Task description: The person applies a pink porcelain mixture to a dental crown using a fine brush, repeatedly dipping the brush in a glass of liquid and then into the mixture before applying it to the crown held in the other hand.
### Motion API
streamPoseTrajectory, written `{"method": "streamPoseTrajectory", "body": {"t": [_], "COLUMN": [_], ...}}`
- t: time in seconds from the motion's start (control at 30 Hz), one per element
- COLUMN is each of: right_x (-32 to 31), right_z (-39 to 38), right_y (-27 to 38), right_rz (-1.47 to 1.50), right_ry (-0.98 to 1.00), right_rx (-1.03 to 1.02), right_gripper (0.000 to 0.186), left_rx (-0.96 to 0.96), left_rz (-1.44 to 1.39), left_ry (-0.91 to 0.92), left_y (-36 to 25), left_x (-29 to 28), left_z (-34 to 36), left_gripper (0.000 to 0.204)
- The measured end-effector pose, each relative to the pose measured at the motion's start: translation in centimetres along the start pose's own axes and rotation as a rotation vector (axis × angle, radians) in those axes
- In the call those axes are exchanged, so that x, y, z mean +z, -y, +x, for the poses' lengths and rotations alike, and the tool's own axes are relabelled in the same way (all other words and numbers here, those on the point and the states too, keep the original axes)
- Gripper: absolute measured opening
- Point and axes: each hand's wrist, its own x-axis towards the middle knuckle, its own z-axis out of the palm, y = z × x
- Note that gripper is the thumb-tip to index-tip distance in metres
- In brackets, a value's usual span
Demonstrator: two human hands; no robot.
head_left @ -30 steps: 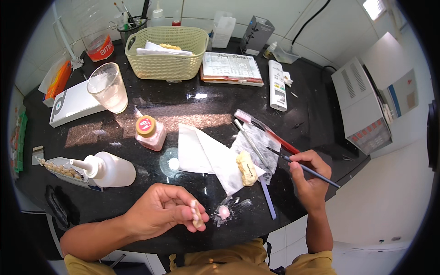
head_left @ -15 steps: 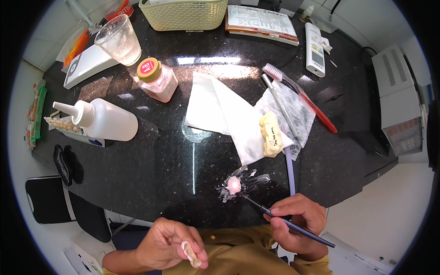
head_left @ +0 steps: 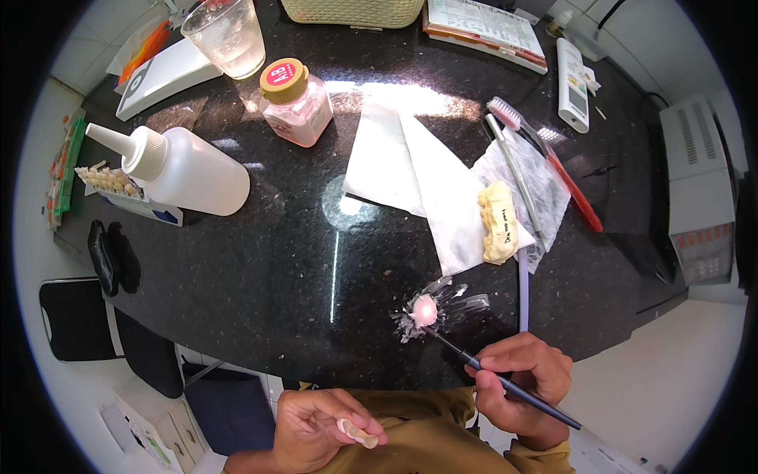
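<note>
My left hand [head_left: 316, 430], near the lower edge, pinches a small curved denture piece [head_left: 358, 434], cream with a pinkish edge. In my right hand [head_left: 530, 379] is a slim dark-handled brush [head_left: 452, 346], held like a pen. Its thin tip touches or nearly touches the lower edge of a soft pink blob [head_left: 424, 310] on the black tabletop [head_left: 268, 284]. Whitish smears [head_left: 472, 303] surround the blob. Beyond it, a cream dental cast [head_left: 499, 225] with handwriting lies on a folded white tissue [head_left: 387, 162]. A lilac rod [head_left: 523, 292] runs from under the tissue toward my right hand.
At left stand a white squeeze bottle [head_left: 201, 174], a gold-lidded pink jar [head_left: 298, 110] and a clear cup [head_left: 229, 43]. A red-handled toothbrush [head_left: 572, 189] and a silver stick [head_left: 517, 178] lie at right. Farther back are a remote [head_left: 572, 87] and a basket [head_left: 355, 12].
The whole view has shifted, so the table things sit higher and farther right. My left hand has moved right and turned the denture piece. The brush tip stays by the pink blob.
</note>
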Motion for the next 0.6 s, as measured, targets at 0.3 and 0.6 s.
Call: {"method": "streamPoseTrajectory", "body": {"t": [0.3,0.6], "right_x": [-0.4,-0.6], "right_z": [0.1,-0.2], "right_y": [0.1,0.0], "right_rz": [-0.015,-0.012], "right_ry": [0.065,0.044], "right_rx": [-0.069,-0.039], "right_gripper": [0.016,0.016], "left_rx": [0.610,1.221], "left_rz": [0.434,1.188], "left_ry": [-0.214,-0.015], "left_y": [0.1,-1.5], "left_x": [0.5,-1.9], "left_z": [0.2,4.0], "left_gripper": [0.027,0.025]}}
